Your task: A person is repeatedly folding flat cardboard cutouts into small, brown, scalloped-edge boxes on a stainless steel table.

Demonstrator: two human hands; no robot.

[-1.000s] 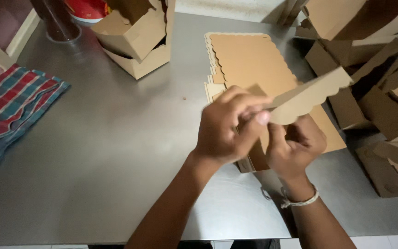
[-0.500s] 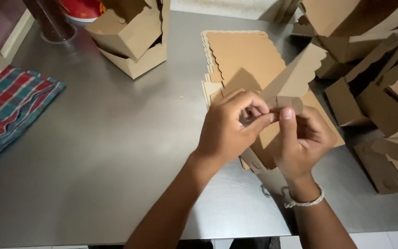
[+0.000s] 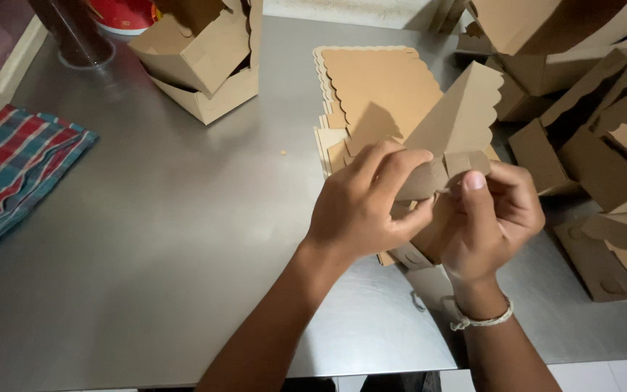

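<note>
Nearest the camera, two forearms reach up over the steel desk [image 3: 183, 239], the right wrist wearing a pale cord bracelet [image 3: 482, 317]. The left hand [image 3: 361, 207] and right hand [image 3: 491, 218] meet just above the desk, fingers of both closed on a brown card blank [image 3: 455, 131]. The left fingers [image 3: 393, 163] pinch a small flap at its lower edge; the right thumb presses the neighbouring tab. The blank's scalloped panel stands tilted above the hands. Under it lies a flat stack [image 3: 379, 83] of scalloped card sheets. To the left, a striped cloth [image 3: 9, 170] drapes off the desk's edge. Farther back stand folded boxes [image 3: 208, 58], with more boxes heaped on the right [image 3: 604, 145]. A red container [image 3: 121, 14] sits at the far edge.
</note>
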